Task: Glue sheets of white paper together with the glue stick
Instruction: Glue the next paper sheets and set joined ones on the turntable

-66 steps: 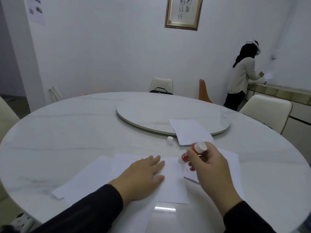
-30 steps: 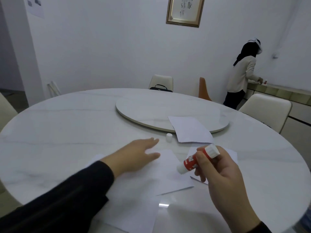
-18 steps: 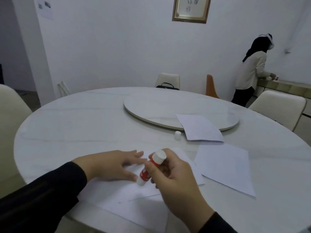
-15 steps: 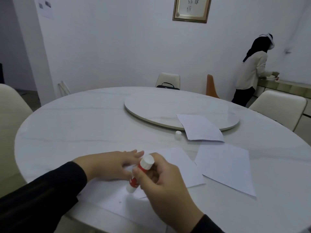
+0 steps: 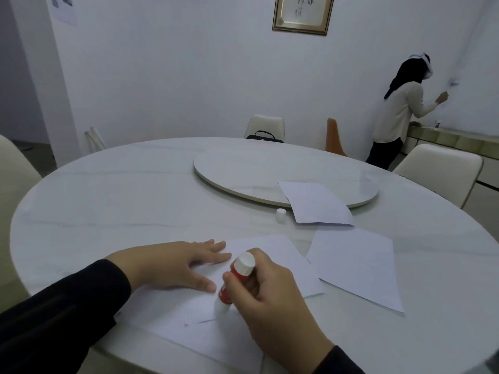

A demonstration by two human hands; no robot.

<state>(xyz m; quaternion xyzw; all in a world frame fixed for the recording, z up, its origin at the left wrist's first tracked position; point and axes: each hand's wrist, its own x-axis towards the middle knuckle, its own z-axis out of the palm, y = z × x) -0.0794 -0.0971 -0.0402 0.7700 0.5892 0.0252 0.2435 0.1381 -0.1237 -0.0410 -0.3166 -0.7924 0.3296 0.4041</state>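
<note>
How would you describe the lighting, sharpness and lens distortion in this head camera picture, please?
Head view: dim, flat, bluish light with soft shadows under the hands; the right hand gripping the red and white glue stick looks sharp, the person in the white top at the far wall looks softer; wide-angle bending bows the round white marble table.

Both arms wear long black sleeves [image 5: 62, 314] reaching the wrists; the left hand [image 5: 172, 265] and right hand [image 5: 270, 298] are bare, without rings.
</note>
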